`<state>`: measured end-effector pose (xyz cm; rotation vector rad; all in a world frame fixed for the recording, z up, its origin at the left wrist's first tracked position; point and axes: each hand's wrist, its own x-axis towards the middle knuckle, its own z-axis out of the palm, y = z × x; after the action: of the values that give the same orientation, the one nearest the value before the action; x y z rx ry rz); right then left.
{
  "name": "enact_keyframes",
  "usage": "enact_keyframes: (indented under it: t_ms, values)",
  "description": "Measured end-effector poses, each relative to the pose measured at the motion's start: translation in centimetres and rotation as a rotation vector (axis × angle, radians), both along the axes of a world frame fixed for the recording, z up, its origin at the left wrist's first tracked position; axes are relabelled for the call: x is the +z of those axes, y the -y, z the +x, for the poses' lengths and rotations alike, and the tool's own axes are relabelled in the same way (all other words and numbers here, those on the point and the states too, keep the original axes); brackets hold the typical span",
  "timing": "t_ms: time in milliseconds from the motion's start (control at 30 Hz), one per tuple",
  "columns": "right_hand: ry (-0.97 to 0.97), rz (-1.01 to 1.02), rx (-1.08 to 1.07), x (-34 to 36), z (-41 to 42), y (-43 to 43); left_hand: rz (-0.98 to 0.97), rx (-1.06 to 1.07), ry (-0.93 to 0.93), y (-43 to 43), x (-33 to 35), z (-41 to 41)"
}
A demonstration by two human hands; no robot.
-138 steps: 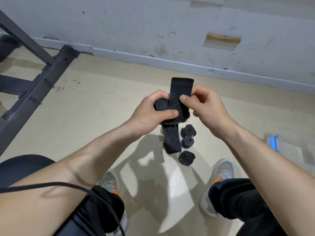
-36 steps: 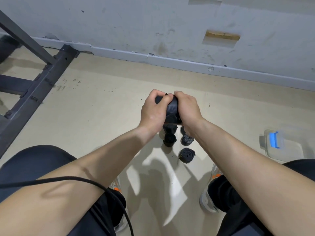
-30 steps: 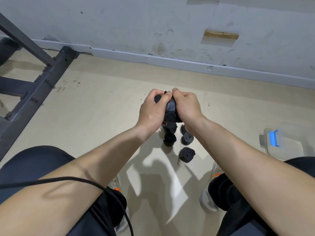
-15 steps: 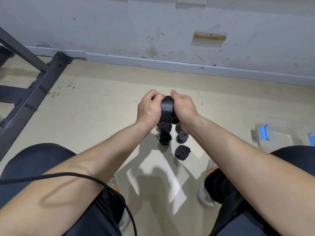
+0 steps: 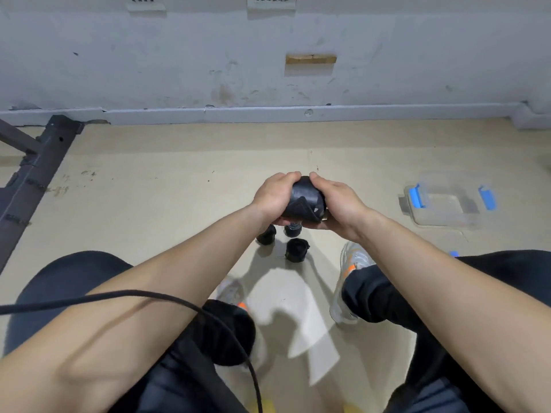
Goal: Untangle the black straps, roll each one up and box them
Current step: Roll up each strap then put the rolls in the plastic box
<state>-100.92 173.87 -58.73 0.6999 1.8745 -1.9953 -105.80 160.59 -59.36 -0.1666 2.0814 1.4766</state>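
A rolled black strap [image 5: 304, 201] sits between both my hands above the floor. My left hand [image 5: 272, 196] grips its left side with fingers curled over the top. My right hand [image 5: 337, 201] grips its right side, thumb underneath. Below them, on the beige floor, lie three rolled black straps: one [image 5: 266, 235] at the left, one [image 5: 293, 231] partly hidden under my hands, one [image 5: 297, 249] nearest me. A clear plastic box [image 5: 447, 204] with blue clips stands on the floor to the right.
A grey wall with a baseboard [image 5: 268, 114] runs across the back. A black metal frame [image 5: 32, 174] stands at the left. My shoes [image 5: 348, 272] and knees fill the lower part of the view, with a black cable [image 5: 149, 296] across my left arm.
The loose end of the strap has been wound in; the strap is now a full roll between my hands. The view has shifted, so the clear box shows more fully at the right.
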Motion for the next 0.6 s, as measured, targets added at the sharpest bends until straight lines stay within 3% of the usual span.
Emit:
enact_keyframes:
  t_ms: [233,367,600]
  values:
    - [0.104,0.028,-0.153,-3.1,2.3,-3.6,-0.036,-0.109,0.086,-4.9,-4.3,0.5]
    - [0.172,0.098,-0.234,-7.0,1.8,-5.3,-0.266,-0.249,-0.088,-5.7,-7.9,-1.0]
    - [0.356,0.162,-0.339,-18.3,1.9,-9.5,-0.711,-0.533,-0.166,-5.4,-20.9,0.4]
